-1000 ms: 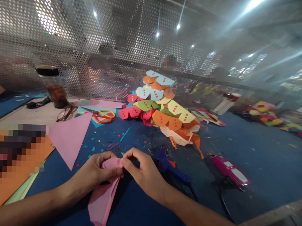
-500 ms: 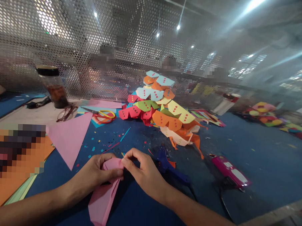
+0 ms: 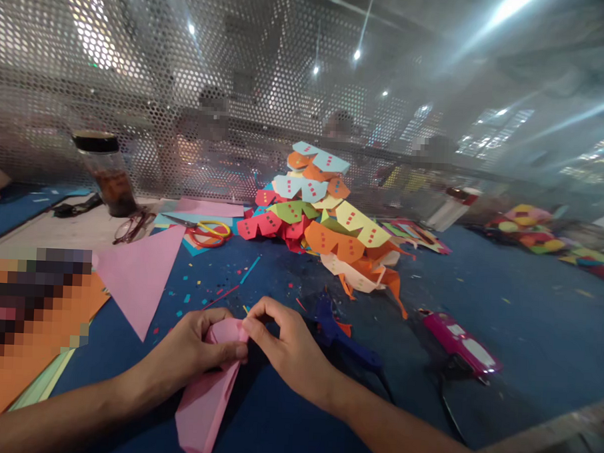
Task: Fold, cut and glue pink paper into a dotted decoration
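A folded sheet of pink paper [image 3: 207,406] hangs between my hands, its lower end running toward me. My left hand [image 3: 199,345] is closed around its upper part, thumb on top. The thumb and forefinger of my right hand [image 3: 281,342] pinch its top right corner. A second pink paper [image 3: 142,273], cut as a triangle, lies to the left. Behind it are scissors [image 3: 209,234] with red and yellow handles. To the right of my right hand lies a blue glue gun [image 3: 344,338].
Folded coloured paper shapes with small squares [image 3: 339,231] are heaped in the middle. A magenta power strip [image 3: 462,344] lies right, a jar with a black lid [image 3: 107,174] stands left beside eyeglasses [image 3: 129,225]. Orange paper [image 3: 40,369] is at lower left. A perforated metal screen [image 3: 151,113] rises behind.
Almost nothing differs. The pink paper is tilted very slightly under my left thumb, and both hands keep their grip in the same place.
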A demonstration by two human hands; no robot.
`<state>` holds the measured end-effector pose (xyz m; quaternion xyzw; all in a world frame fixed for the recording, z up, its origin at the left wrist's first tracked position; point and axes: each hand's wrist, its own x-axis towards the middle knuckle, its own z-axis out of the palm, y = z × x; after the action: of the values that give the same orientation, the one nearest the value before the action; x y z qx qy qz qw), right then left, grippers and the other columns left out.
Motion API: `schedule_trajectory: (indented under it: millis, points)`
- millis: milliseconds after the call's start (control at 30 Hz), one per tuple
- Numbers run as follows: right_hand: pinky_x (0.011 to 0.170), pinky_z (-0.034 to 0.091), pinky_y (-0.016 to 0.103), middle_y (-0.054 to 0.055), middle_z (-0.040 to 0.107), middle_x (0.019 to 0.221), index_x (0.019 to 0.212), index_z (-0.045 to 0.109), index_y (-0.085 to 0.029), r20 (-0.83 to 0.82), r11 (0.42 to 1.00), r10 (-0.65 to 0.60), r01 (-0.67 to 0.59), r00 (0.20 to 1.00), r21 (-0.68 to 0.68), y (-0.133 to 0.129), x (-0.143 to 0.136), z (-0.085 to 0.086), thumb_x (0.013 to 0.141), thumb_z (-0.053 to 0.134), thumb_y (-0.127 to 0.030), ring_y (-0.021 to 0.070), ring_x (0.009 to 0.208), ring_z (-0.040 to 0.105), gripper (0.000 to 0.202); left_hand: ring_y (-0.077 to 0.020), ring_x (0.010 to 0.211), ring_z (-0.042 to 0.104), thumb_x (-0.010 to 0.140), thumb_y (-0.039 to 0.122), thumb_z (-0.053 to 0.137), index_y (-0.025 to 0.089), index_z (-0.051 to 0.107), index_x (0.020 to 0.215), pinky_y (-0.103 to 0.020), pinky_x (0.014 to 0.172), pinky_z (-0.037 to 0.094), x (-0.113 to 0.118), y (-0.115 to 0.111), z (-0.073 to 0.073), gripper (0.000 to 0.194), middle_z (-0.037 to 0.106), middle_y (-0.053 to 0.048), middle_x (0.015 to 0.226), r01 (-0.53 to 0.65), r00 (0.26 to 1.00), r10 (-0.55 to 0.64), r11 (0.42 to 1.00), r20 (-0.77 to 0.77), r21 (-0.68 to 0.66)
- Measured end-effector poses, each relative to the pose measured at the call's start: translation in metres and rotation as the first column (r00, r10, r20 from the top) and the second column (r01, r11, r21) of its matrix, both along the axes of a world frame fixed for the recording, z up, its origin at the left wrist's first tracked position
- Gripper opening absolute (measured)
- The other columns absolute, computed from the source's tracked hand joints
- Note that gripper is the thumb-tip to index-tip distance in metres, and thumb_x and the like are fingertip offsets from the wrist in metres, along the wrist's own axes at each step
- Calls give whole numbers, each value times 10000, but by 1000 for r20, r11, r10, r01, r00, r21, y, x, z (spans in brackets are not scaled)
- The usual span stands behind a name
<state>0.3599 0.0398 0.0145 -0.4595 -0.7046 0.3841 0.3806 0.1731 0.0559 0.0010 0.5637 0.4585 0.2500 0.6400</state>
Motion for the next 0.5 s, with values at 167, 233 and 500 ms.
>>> schedule_trajectory:
  millis: [167,233,500]
  points:
    - [731,434,273,-22,598,793,819,569,-205,13,1000,10,-10,1000,-15,0,0,0,973,560,-293,141,768,565,178,-75,480,367,602,430,843,176,582,684,-206,455,265,0,1,0,373,508,72,534,3,1000,-3,1000,6,-7]
    - [733,434,274,-21,599,796,823,569,-205,19,1000,8,-7,1000,-19,0,0,1,969,563,-293,142,772,567,171,-75,476,364,608,429,839,178,578,681,-208,456,265,0,0,0,369,503,74,530,11,1000,-11,1000,0,6]
    - [756,451,281,-16,607,804,813,559,-205,0,1000,6,-6,1000,19,1,-4,1,946,590,-253,147,785,578,145,-85,496,382,628,458,817,181,578,691,-222,481,288,0,-2,0,371,519,66,544,64,997,-63,998,-34,16]
